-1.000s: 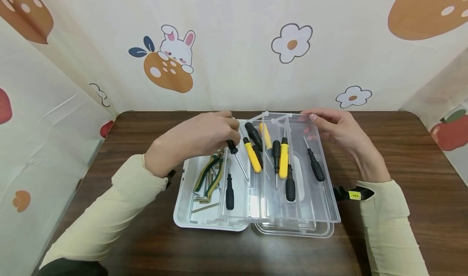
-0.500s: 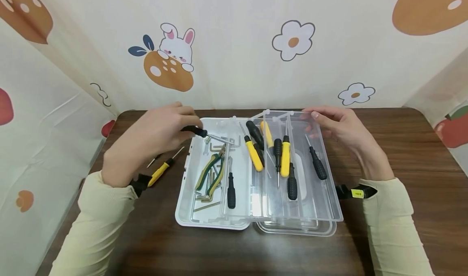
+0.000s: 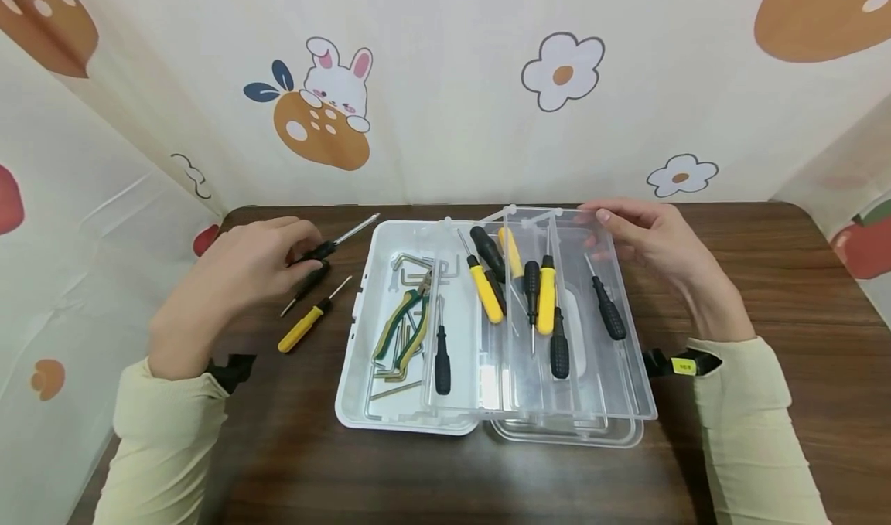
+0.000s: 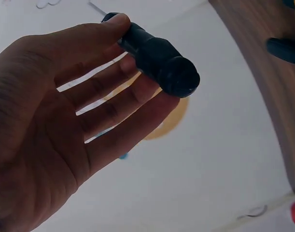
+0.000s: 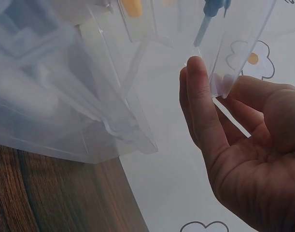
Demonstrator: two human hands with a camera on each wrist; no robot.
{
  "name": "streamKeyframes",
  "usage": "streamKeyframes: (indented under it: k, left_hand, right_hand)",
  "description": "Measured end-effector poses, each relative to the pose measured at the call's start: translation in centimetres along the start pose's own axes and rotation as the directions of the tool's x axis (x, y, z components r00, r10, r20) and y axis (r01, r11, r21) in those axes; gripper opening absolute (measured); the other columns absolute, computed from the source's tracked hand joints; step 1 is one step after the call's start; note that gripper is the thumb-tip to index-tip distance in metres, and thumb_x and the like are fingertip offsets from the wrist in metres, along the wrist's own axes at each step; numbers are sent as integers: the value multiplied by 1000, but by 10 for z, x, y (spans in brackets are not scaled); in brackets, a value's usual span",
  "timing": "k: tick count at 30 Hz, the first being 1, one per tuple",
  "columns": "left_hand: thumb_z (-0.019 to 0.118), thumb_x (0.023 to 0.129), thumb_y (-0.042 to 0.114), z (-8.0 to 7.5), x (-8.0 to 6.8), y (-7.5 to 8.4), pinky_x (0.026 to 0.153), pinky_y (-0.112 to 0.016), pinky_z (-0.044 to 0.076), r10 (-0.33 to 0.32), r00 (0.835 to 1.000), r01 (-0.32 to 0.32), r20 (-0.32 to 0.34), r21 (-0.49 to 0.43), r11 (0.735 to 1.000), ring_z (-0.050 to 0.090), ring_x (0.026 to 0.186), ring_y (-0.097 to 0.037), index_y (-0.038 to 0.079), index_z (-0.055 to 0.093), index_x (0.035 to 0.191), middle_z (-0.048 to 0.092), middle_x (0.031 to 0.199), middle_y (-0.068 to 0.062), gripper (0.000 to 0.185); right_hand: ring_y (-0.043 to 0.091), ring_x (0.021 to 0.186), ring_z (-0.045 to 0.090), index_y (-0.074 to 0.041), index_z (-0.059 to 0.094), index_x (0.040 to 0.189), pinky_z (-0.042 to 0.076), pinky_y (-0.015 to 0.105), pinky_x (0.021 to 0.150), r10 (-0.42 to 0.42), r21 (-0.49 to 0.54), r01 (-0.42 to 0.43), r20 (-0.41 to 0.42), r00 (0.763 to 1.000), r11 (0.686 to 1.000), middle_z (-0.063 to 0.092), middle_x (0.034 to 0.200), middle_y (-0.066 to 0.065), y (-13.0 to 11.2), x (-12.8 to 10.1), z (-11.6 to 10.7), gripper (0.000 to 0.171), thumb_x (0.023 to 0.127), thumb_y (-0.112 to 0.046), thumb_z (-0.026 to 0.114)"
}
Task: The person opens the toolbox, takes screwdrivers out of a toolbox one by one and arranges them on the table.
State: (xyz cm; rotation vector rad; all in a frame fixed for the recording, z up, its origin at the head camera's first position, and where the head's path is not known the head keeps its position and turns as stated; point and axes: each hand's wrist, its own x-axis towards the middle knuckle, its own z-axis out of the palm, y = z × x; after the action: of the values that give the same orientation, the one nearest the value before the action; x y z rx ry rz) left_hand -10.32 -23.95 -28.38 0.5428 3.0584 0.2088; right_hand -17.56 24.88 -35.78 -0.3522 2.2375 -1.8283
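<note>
My left hand (image 3: 230, 285) pinches a screwdriver (image 3: 322, 251) by its black handle, over the table left of the white toolbox (image 3: 346, 378). The left wrist view shows thumb and fingertips along that handle (image 4: 161, 63). On the table just beneath lie another black-handled screwdriver (image 3: 309, 280) and a yellow one (image 3: 302, 329). My right hand (image 3: 657, 250) grips the far right corner of a clear divided tray (image 3: 629, 390), thumb on one side and fingers on the other. Several black and yellow screwdrivers lie in the tray, such as this yellow-handled screwdriver (image 3: 547, 301).
The tray overlaps the toolbox and its clear lid (image 3: 567, 436). Green-handled pliers (image 3: 391, 330) and several hex keys (image 3: 416, 260) lie in the white toolbox. Behind the wooden table (image 3: 313, 463) stands a patterned curtain (image 3: 445, 123).
My left hand has moved left from above the tray, carrying the black screwdriver past the toolbox to the screwdrivers on the table. My right hand keeps its hold on the tray corner.
</note>
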Motion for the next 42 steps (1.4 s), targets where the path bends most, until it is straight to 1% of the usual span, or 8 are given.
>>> streamKeyframes:
  k: [4,7,14,18,22,29,36,42]
  left_hand:
    - [77,92,18,8,-4,-14,64,-34,47,-35,998,37,49,-28,999,61,74,-15,9,71,109,69,85,0,19]
    - [77,92,18,17,-8,-23,62,-34,45,-65,993,69,99,-36,997,60,71,-14,8,71,108,68,82,1,20]
    - [75,93,18,45,-15,-43,62,-38,49,-116,970,130,214,-53,990,59,69,-15,4,69,106,68,80,1,19]
    - [76,93,19,58,-19,-51,62,-38,49,-119,961,138,250,-62,988,60,70,-15,3,70,106,68,81,0,21]
    - [77,93,19,66,-21,-53,60,-37,48,-111,956,131,272,-58,990,58,68,-16,1,70,108,67,81,-2,24]
    - [76,93,18,71,-22,-52,59,-34,45,-122,948,141,294,-45,989,56,66,-16,-1,70,110,64,79,-2,26]
    - [76,93,19,72,-20,-51,59,-35,47,-150,938,166,314,-25,986,57,68,-17,-2,69,112,64,80,-3,29]
    - [77,93,18,68,-17,-48,61,-39,51,-156,942,169,298,-16,986,61,70,-19,-1,70,110,68,82,-5,26]
  right_hand:
    - [11,87,75,-4,68,133,65,33,78,0,9,0,2,1000,1000,78,113,-5,1,0,0,34,105,-22,64]
    - [12,87,75,-3,67,133,64,34,78,-5,24,5,5,1000,1000,78,113,-4,1,0,-1,35,105,-22,64]
    - [12,88,76,-4,69,133,65,34,78,0,33,0,7,1000,999,78,112,-5,0,1,0,33,104,-21,64]
    - [13,88,76,-5,69,131,65,33,78,5,53,-5,5,1000,999,78,113,-4,-1,2,0,32,104,-20,64]
    - [13,89,76,-5,69,131,65,33,78,4,63,-4,7,1000,998,78,114,-3,0,1,0,31,104,-20,64]
    - [12,87,76,-3,68,132,64,33,78,6,43,-6,4,1000,999,78,113,-4,1,1,-1,34,104,-22,64]
    - [14,88,76,-6,71,130,65,34,78,0,79,0,4,1000,997,79,114,-2,-1,3,1,30,104,-19,65]
    - [13,87,75,-3,69,132,65,34,78,-7,84,6,10,1000,996,78,115,0,0,1,0,33,104,-19,65]
